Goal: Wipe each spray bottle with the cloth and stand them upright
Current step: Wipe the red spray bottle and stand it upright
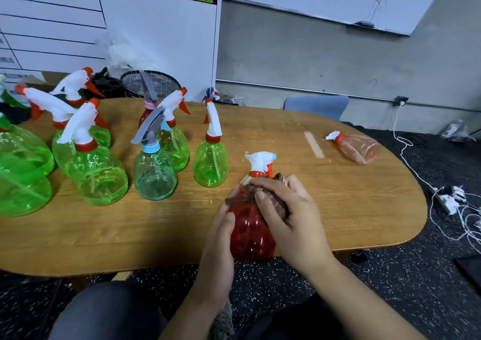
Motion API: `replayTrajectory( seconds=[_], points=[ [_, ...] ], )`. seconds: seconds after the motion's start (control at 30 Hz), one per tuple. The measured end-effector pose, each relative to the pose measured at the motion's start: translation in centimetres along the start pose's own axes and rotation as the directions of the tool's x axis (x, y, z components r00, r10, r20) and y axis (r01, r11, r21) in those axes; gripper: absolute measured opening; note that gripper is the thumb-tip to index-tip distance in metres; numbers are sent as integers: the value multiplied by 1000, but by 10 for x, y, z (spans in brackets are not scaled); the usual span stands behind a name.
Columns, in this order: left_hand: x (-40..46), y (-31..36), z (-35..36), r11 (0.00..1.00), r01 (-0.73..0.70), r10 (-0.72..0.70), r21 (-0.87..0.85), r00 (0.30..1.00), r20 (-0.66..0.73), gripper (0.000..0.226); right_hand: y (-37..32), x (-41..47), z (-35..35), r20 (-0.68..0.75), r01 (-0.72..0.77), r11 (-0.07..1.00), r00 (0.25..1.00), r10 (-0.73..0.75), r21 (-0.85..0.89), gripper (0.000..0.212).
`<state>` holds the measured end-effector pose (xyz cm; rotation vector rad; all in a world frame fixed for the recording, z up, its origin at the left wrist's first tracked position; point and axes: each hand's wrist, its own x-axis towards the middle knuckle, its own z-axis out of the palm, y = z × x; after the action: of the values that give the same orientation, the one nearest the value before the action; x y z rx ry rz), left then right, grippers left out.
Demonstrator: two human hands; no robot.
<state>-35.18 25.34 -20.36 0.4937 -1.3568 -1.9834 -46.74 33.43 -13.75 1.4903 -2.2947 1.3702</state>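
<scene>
Knees and dark trousers [109,311] nearest the lens, below the near edge of the wooden table [145,235]. Just past that edge, red spray bottle [250,233] stands with its base at the table's near rim, white trigger head pointing away. Left hand [221,238] cups the bottle's left flank, fingers wrapped loosely round it to steady it. Right hand [289,214] presses a brownish cloth [279,196] against the bottle's upper right shoulder; only a small bunched part of the cloth shows under the fingers.

Step in hand, by judgement: wiping the red bottle, mid-rub near the neck. Next move likely calls for turning the bottle in the left hand so the cloth reaches the unwiped side, then letting it go upright.

Left of the red bottle and farther back, a group of green spray bottles [210,162] stands upright, with one pale blue-green one [154,173] among them. Right of the red bottle, toward the table's far end, a pale pink bottle [360,147] lies on its side, not yet stood up
</scene>
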Motion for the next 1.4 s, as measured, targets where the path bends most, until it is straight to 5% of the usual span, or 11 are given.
replayTrajectory(
  seconds=[0.2,0.3,0.37,0.47,0.57,0.67,0.87,1.07,1.27,1.4],
  points=[
    [0,2,-9,997,44,-46,-56,998,-32,52,2,-48,6,199,312,944,937,-288,-106,35],
    [-3,10,-6,998,36,-37,-48,999,-20,72,5,-51,2,220,306,948,934,-280,-91,34],
    [-3,13,-3,998,25,-26,-49,999,-28,87,2,-49,-1,203,174,985,964,-172,6,34],
    [-4,12,-1,1000,-12,12,-21,999,-30,93,-5,-48,2,-22,-97,950,994,108,295,24],
    [-3,8,0,999,-33,33,14,999,16,101,-11,-46,10,-24,-416,677,842,539,607,19],
    [-5,10,4,1000,-27,27,5,997,75,104,-11,-49,14,8,-464,564,777,629,683,14],
    [-1,7,3,999,12,-9,-45,998,57,67,-14,-54,16,-48,-399,640,825,563,657,14],
    [0,0,2,995,-56,55,79,998,11,69,-9,-58,17,-113,-303,783,898,426,543,21],
    [1,-3,2,997,-55,58,57,997,-47,61,-10,-20,-6,-215,-77,979,969,118,190,23],
    [0,0,5,996,-66,65,58,998,21,61,-6,2,-4,-136,-16,999,991,10,-41,30]
  ],
)
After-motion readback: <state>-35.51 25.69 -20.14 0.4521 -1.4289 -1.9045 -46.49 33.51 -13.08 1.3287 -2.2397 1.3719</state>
